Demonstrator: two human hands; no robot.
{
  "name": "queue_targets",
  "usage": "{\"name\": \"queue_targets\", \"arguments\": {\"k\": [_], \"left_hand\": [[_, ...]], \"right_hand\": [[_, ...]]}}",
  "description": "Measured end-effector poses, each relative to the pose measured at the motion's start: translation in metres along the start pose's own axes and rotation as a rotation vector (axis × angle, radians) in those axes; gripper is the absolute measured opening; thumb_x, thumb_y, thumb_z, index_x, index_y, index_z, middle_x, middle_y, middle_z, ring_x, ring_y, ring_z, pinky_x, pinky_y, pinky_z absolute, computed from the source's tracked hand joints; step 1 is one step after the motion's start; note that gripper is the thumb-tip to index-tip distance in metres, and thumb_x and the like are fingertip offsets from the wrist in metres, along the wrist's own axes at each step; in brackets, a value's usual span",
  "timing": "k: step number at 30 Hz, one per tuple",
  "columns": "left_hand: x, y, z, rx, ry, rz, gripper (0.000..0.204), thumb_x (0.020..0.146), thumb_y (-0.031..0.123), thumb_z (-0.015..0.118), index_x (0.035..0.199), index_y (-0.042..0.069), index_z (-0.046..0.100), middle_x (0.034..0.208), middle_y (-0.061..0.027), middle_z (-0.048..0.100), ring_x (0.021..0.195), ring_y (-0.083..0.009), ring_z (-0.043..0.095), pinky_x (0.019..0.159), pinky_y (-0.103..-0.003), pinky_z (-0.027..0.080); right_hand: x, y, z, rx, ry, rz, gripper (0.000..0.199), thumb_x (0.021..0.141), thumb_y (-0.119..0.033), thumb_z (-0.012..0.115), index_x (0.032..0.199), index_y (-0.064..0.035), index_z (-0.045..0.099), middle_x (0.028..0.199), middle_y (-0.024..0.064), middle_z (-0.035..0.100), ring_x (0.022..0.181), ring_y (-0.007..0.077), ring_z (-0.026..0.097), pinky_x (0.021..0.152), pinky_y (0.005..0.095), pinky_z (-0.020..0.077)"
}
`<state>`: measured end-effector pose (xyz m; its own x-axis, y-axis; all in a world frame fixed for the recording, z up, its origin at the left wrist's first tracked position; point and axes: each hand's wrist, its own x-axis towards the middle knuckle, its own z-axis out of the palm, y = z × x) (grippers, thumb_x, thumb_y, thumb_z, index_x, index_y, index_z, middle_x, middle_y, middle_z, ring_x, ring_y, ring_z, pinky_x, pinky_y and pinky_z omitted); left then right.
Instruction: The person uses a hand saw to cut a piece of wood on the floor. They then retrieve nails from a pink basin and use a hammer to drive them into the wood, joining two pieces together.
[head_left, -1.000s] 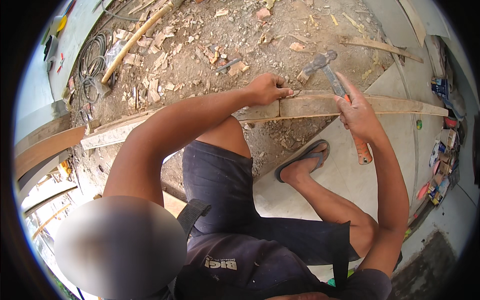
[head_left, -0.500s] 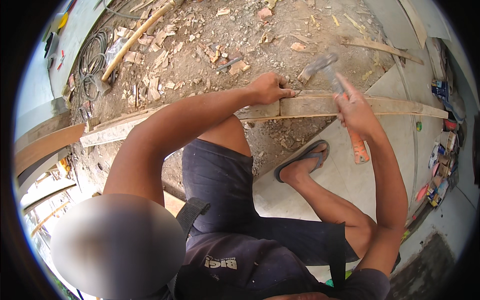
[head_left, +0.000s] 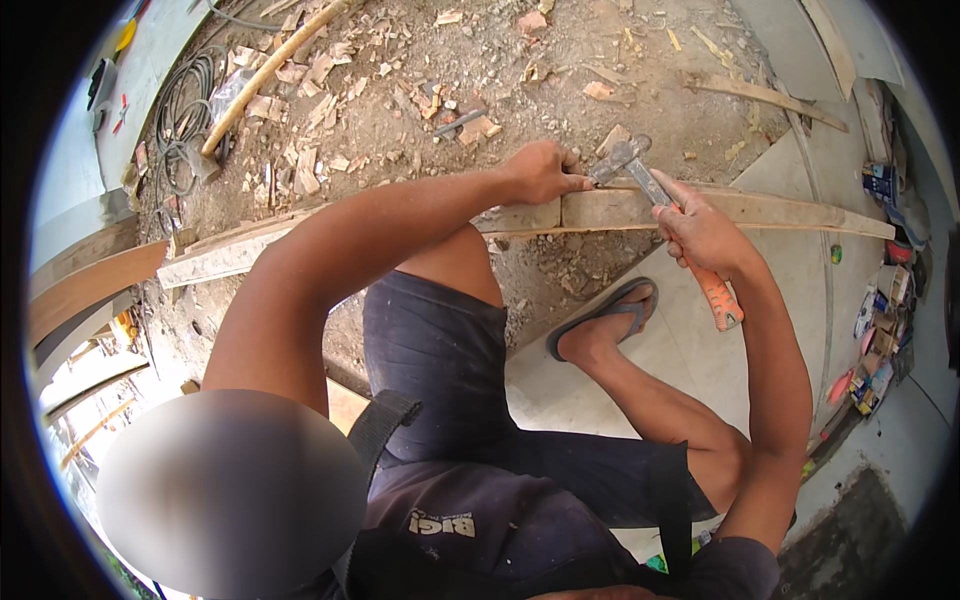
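Observation:
A claw hammer [head_left: 718,298] with a grey metal head and an orange grip is gripped in my right hand [head_left: 703,236], fingers wrapped round its handle. The head is just to the right of my left fingertips, above a long wooden beam [head_left: 800,211]. My left hand [head_left: 543,172] rests at the beam's far edge, thumb and fingers pinched together. Whatever is between those fingertips is too small to make out. Near the left hand, a joint line crosses the beam, which runs from left to right in front of my legs.
Wood chips [head_left: 305,172] and rubble litter the dirt beyond the beam. A long-handled tool [head_left: 270,72] lies at the far left beside coiled cable [head_left: 180,125]. Pale flooring [head_left: 640,370] is under my sandalled foot [head_left: 605,330]. Boxes and small items [head_left: 880,345] line the right wall.
The hammer head has come down and to the left, closer to my left fingertips. My left hand stays at almost the same place on the beam.

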<state>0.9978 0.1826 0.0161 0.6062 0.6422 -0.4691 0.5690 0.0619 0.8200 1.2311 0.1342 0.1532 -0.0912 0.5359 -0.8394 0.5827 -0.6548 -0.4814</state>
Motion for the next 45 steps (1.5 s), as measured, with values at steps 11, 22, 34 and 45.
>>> {"name": "queue_targets", "arguments": {"k": [11, 22, 34, 45], "left_hand": [[-0.014, 0.004, 0.003, 0.188, 0.043, 0.217, 0.045, 0.082, 0.038, 0.075, 0.113, 0.006, 0.072, 0.096, -0.0214, 0.072, 0.09, -0.0341, 0.07, 0.081, -0.043, 0.053], [-0.012, 0.003, 0.001, 0.209, 0.008, 0.175, 0.045, 0.081, 0.036, 0.076, 0.115, 0.008, 0.073, 0.095, -0.0219, 0.072, 0.09, -0.0354, 0.069, 0.084, -0.043, 0.053], [-0.014, 0.01, -0.005, 0.194, -0.039, 0.092, 0.05, 0.078, 0.037, 0.079, 0.116, 0.005, 0.072, 0.103, -0.0227, 0.071, 0.095, -0.0348, 0.07, 0.087, -0.043, 0.053], [-0.024, -0.01, -0.016, 0.409, -0.419, -0.13, 0.102, 0.072, 0.071, 0.073, 0.123, -0.016, 0.053, 0.118, -0.0337, 0.062, 0.112, -0.042, 0.062, 0.095, -0.045, 0.05]], "right_hand": [[-0.011, 0.001, -0.005, 0.188, 0.208, -0.068, 0.066, 0.099, -0.017, 0.05, 0.158, -0.0108, 0.022, 0.075, -0.0014, 0.045, 0.058, 0.0077, 0.044, 0.051, 0.0254, 0.0416], [-0.01, -0.002, -0.009, 0.274, 0.129, -0.023, 0.065, 0.1, -0.016, 0.051, 0.158, -0.0095, 0.021, 0.076, -0.0003, 0.047, 0.057, 0.0072, 0.045, 0.048, 0.0238, 0.0406], [-0.004, 0.002, 0.011, 0.18, -0.012, 0.009, 0.063, 0.1, -0.016, 0.048, 0.159, -0.0148, 0.023, 0.074, -0.0018, 0.047, 0.056, 0.0061, 0.045, 0.049, 0.0234, 0.0413], [-0.006, 0.008, -0.03, 0.434, 0.418, -0.184, 0.064, 0.099, -0.015, 0.051, 0.158, -0.0123, 0.024, 0.075, -0.0004, 0.05, 0.056, 0.0061, 0.046, 0.046, 0.0235, 0.0412]]}}
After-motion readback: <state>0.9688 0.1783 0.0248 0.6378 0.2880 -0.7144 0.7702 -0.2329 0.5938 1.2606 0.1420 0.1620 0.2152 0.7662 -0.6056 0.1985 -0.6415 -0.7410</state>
